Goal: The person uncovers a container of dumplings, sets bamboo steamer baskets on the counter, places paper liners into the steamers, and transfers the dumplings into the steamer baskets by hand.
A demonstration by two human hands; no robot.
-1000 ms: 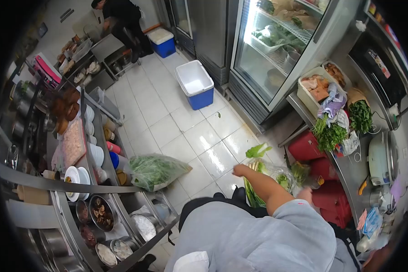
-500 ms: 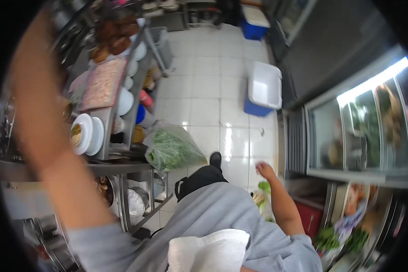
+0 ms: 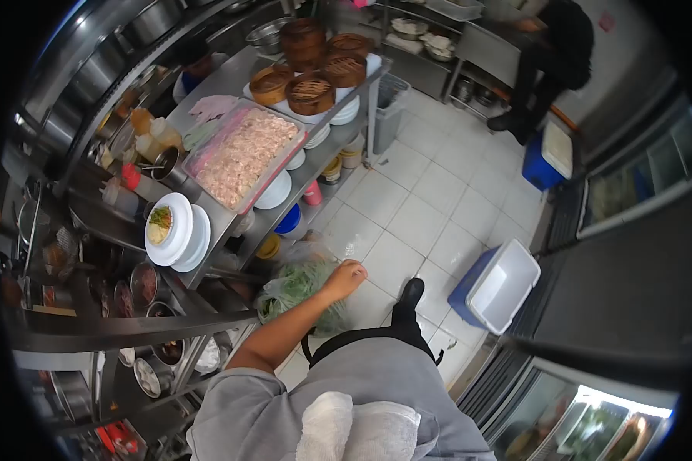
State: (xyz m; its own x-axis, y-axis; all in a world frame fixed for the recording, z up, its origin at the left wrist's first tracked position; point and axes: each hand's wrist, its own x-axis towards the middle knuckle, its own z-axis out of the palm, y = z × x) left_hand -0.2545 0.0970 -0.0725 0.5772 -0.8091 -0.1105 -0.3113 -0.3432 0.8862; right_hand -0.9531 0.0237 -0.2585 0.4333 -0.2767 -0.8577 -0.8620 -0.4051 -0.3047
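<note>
My left hand (image 3: 347,279) is in the middle of the view, its fingers curled together with nothing seen in them. Below and beside it, a clear plastic bag of leafy greens (image 3: 294,286) lies on the floor against the steel shelving, partly hidden by my forearm. My right hand is out of view. To the left, stacked white plates (image 3: 178,250), the top one with food, stand on the steel counter near a tray of pale chopped meat (image 3: 246,154).
Bamboo steamers (image 3: 311,92) sit at the counter's far end. An open blue and white cooler (image 3: 496,286) stands on the tiled floor. Another cooler (image 3: 547,157) is farther back, near a person in dark clothes (image 3: 553,58). Lit glass-door fridge (image 3: 592,422) at lower right.
The view has turned left, away from the fridge and floor vegetables. My left arm has dropped from its raised position at the left to above the bag. My right hand has left the view.
</note>
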